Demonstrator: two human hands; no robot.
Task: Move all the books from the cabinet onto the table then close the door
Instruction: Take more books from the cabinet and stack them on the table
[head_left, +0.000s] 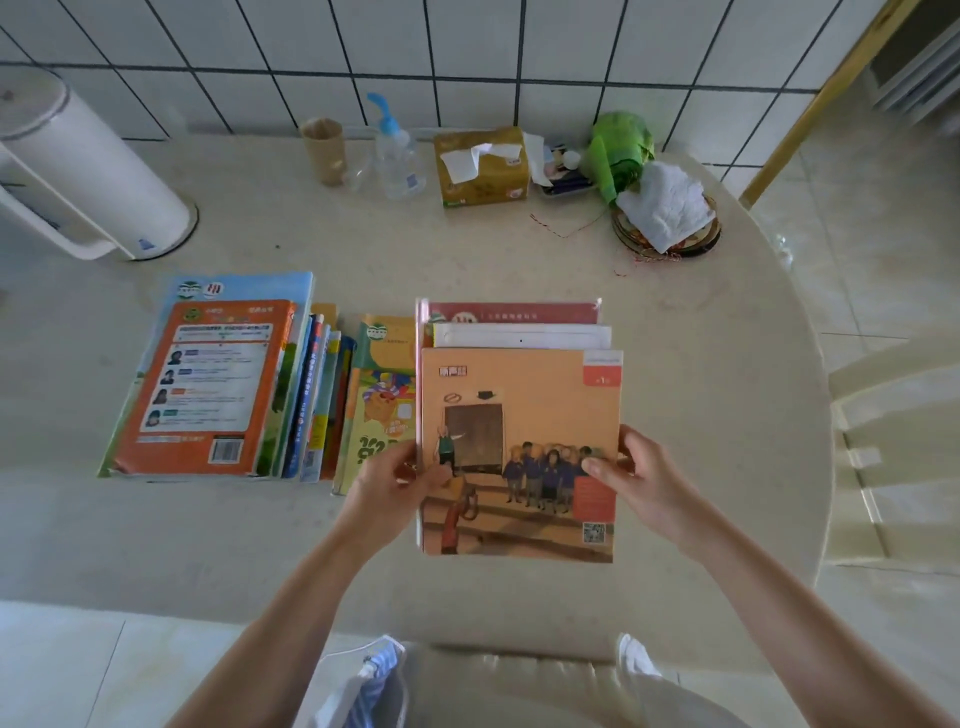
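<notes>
I hold a small stack of books above the beige table (519, 260). On top is an orange picture book (519, 415); behind it show a white one (522, 336) and a red one (514, 313). My left hand (387, 486) grips the stack's left edge, and my right hand (636, 475) grips its right edge with the thumb on the cover. On the table to the left lie an orange-covered book (208, 384) on a pile, several slanted books (319, 395) and a yellow-green book (376, 395). The cabinet is out of view.
Along the tiled wall stand a white cylindrical container (88, 171), a paper cup (323, 150), a pump bottle (397, 156), a tissue box (483, 166), a green bag (621, 150) and a white cloth on plates (665, 208). A chair (893, 457) stands at the right.
</notes>
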